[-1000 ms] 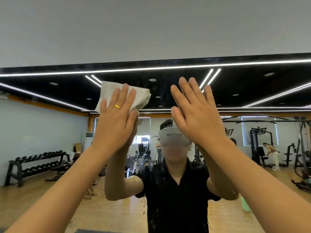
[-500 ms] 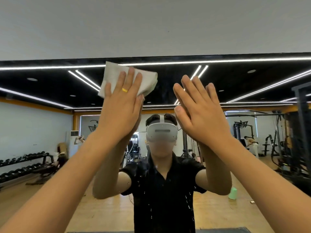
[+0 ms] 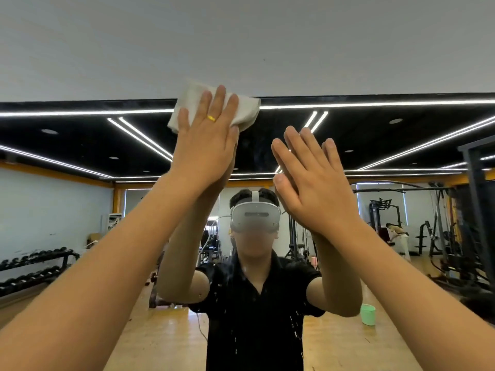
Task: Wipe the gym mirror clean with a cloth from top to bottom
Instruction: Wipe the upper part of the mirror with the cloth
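Sliding up since a second ago, the left hand (image 3: 206, 151) now presses the white cloth (image 3: 247, 112) flat-fingered at the gym mirror (image 3: 375, 135)'s top edge, right hand (image 3: 313, 188) splayed empty alongside, so downward strokes look ready to start.

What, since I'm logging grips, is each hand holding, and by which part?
Left hand presses the cloth to the mirror, straight fingers across its middle; no curled grip shows. Right hand holds nothing.
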Demonstrator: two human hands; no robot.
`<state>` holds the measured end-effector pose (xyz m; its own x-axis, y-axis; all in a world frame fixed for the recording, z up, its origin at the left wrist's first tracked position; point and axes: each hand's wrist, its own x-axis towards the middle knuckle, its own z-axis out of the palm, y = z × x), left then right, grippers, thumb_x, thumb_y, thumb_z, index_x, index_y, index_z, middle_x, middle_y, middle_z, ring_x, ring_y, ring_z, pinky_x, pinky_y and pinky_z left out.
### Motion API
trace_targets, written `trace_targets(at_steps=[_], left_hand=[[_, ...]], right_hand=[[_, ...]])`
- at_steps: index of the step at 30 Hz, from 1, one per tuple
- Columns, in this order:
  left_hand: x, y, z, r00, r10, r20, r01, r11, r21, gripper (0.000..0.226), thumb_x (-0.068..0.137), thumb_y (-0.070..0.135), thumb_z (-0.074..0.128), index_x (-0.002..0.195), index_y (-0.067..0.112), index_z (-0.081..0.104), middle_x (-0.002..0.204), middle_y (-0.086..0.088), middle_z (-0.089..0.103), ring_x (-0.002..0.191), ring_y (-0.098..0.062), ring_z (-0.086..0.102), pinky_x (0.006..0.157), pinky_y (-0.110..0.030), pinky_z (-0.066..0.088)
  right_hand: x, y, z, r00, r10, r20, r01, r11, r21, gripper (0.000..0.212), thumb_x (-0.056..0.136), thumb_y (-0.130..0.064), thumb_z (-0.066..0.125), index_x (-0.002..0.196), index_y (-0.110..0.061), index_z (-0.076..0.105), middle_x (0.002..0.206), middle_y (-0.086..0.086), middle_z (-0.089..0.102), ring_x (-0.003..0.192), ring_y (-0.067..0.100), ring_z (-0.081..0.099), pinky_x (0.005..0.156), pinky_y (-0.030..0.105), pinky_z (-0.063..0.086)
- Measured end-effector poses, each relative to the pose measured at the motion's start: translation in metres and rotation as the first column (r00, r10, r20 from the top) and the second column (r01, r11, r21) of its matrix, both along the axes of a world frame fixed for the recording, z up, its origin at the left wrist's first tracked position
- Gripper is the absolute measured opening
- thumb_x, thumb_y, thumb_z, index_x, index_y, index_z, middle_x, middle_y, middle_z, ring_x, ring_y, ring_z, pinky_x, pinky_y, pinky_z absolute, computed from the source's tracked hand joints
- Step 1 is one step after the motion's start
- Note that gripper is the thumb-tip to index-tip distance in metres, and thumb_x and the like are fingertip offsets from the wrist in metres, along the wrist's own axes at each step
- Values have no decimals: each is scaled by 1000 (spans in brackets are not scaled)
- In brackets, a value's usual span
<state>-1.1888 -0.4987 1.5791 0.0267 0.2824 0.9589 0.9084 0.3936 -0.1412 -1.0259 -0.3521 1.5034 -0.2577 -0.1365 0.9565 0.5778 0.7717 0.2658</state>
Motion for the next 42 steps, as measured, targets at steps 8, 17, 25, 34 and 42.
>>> trace_targets(at_steps=[8, 17, 25, 34, 42], left_hand=[[1, 3, -34, 998, -62, 9, 61, 998, 23, 57, 110, 35, 25, 165, 24, 12, 173, 0, 1, 159, -22, -1, 126, -51, 0], [5, 5, -114, 990, -115, 81, 115, 993, 9, 60, 106, 46, 14, 164, 30, 11, 170, 9, -2, 157, -11, -7, 126, -44, -6], [8, 10, -86, 997, -46, 57, 47, 999, -14, 62, 104, 48, 11, 164, 32, 8, 171, 8, -5, 155, -13, -12, 123, -45, -13], [39, 33, -13, 994, -96, 51, 93, 995, 47, 53, 113, 33, 25, 164, 28, 13, 173, 5, 0, 159, -18, -5, 125, -48, -8], [34, 22, -145, 986, -152, 73, 153, 988, -14, 57, 108, 42, 21, 163, 31, 19, 172, 10, 6, 158, -7, -5, 127, -41, -8]], right_hand=[[2, -1, 1, 999, 30, 16, -30, 999, 11, 61, 107, -46, 27, 164, -25, 24, 172, 3, 15, 160, 22, 4, 129, 49, -1], [9, -3, 6, 992, 111, 62, -109, 993, -35, 63, 102, -48, 29, 161, -27, 30, 171, 3, 20, 160, 22, 8, 127, 49, -4], [92, 39, 4, 991, 131, 18, -129, 990, -64, 61, 100, -43, 36, 159, -25, 37, 167, 4, 30, 158, 22, 16, 128, 52, 3], [96, 70, -10, 999, -10, 37, 10, 1000, 5, 62, 105, -45, 33, 164, -27, 23, 173, 4, 13, 160, 21, 1, 129, 47, -4], [95, 74, -11, 1000, -4, 21, 3, 1000, 21, 63, 105, -45, 30, 164, -25, 25, 172, 6, 15, 160, 23, 5, 128, 54, 4]])
